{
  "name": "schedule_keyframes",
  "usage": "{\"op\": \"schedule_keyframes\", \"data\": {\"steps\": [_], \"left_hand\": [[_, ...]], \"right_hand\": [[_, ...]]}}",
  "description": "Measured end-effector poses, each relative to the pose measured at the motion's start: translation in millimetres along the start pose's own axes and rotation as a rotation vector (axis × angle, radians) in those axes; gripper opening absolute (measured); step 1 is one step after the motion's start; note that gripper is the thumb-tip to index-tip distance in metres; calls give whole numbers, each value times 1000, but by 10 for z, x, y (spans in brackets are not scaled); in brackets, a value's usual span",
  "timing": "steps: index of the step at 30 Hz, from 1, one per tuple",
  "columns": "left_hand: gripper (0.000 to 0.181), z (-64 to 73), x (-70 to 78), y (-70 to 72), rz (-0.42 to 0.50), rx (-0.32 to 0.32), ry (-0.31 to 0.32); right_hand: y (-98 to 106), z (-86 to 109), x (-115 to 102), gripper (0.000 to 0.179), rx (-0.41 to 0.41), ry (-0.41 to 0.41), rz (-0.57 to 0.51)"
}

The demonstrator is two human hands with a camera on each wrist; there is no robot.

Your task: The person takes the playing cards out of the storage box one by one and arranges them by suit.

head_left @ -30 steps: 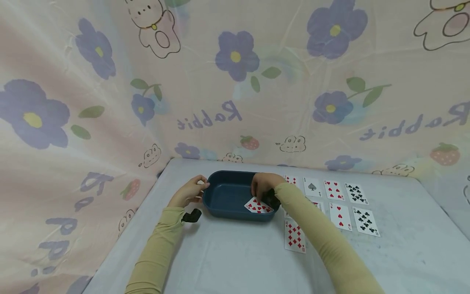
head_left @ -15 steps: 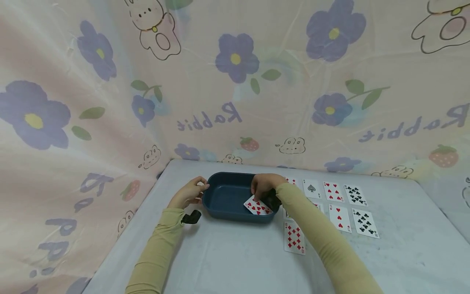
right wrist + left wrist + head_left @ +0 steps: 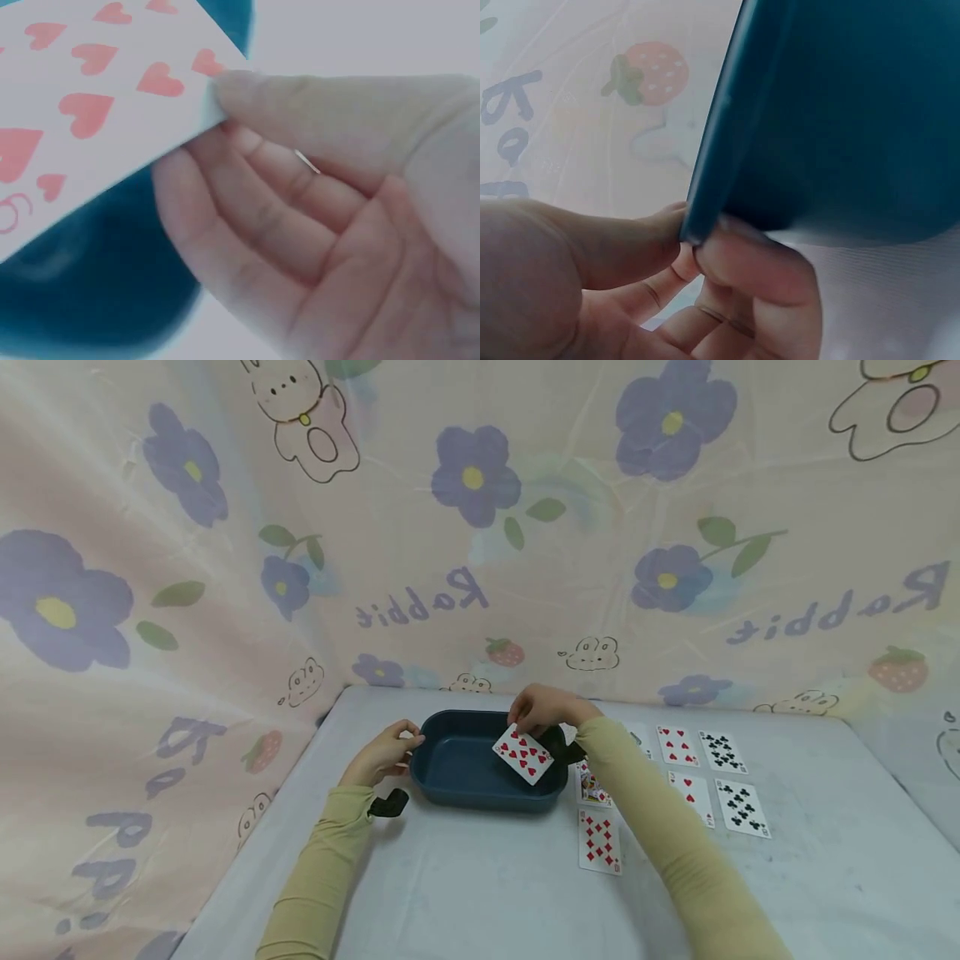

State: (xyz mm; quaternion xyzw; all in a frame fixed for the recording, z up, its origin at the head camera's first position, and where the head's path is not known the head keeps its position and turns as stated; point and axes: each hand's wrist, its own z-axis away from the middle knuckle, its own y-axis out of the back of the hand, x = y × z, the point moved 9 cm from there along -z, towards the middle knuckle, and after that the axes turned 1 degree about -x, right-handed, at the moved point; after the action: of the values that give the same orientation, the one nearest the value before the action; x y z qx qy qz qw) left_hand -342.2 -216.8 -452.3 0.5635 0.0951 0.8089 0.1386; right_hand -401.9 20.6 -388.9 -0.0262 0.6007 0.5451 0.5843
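Note:
My left hand (image 3: 381,755) pinches the left rim of a dark blue oval-cornered tub (image 3: 457,768), thumb on one side of the rim and fingers curled on the other in the left wrist view. Over the tub's right half, my right hand (image 3: 546,707) holds a playing card of hearts (image 3: 523,753) by one corner. In the right wrist view its thumb lies on the card's face and the fingers are behind it. The card is tilted, face up, with the tub's blue inside below it.
Right of the tub, face-up cards lie in rows on the white cloth (image 3: 465,885): a ten of diamonds (image 3: 599,842), a face card (image 3: 591,787), hearts (image 3: 678,746) and clubs (image 3: 723,752). My right sleeve covers some. A patterned curtain (image 3: 420,527) stands behind.
My right hand has risen out of the tub, lifting the hearts card from its bottom right part. The left hand keeps its grip on the rim.

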Motion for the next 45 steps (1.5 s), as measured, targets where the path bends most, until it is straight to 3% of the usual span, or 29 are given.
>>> {"op": "schedule_keyframes", "data": {"steps": [8,16,27,36,45], "left_hand": [[15,11,34,-32,-6,-24,-17],[16,8,-1,-17,-8,-11,4],[16,-2,0,-26,-9,-21,-1],[13,16,15,-24,-12,-26,-3],[13,31,4,-21,4,-18,-6]], "right_hand": [[441,456,-36,13,121,67,-102],[569,983,148,17,178,81,-169],[395,1809,895,20,245,-24,-254],[270,2506,1432,28,322,-182,-277],[16,2880,1849,31,335,-311,-282]]}}
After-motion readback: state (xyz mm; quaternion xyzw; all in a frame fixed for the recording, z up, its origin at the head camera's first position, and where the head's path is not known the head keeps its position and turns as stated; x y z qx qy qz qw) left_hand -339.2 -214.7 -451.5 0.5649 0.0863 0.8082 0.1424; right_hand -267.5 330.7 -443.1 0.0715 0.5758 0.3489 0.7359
